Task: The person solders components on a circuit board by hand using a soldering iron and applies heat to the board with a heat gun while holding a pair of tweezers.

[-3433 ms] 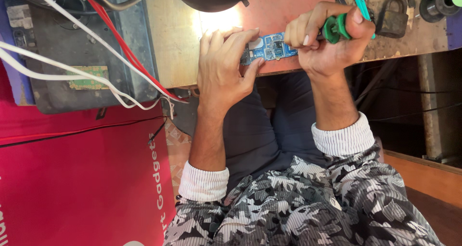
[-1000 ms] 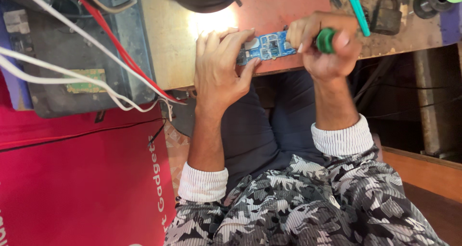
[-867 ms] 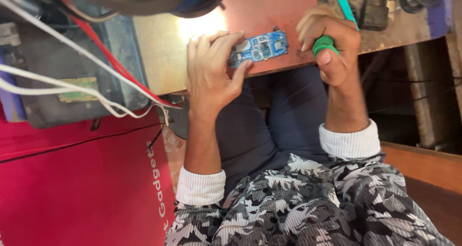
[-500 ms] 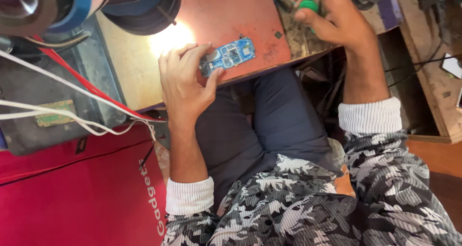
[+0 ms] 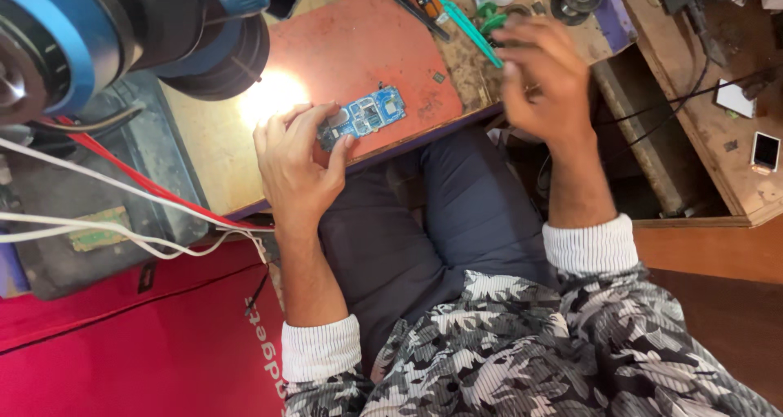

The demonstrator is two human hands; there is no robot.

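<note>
Pinched between my left hand's (image 5: 298, 160) thumb and fingertips (image 5: 314, 117) is one end of a small blue circuit board (image 5: 364, 115); the thumb presses its near edge and the fingers curl over the far edge, so the hold is closed on the board. It lies flat on the reddish work mat (image 5: 359, 46), stretching away from my fingers to the right. It is a narrow oblong, blue, studded with silvery metal shields and tiny parts, with a paler square near its far end. I count one board.

My right hand (image 5: 542, 79) hangs in the air well to the right of the board, fingers loosely spread and blurred; it holds nothing that I can make out. Just beyond its fingertips lie a green-handled tool (image 5: 488, 17) and one long teal tool (image 5: 457, 17), with a dark pair of tweezers (image 5: 412, 8) left of them. A glare of lamp light (image 5: 273, 95) falls on the mat just beyond my left knuckles.

Left of my left wrist run two white cables (image 5: 122, 189) and one red cable (image 5: 122, 172) over a grey box (image 5: 81, 246). Beyond that hand, a big round black-and-blue lens housing (image 5: 122, 26) looms close. Well to the right of my right hand, on a wooden shelf (image 5: 710, 140), sit two small white slabs (image 5: 765, 152).
</note>
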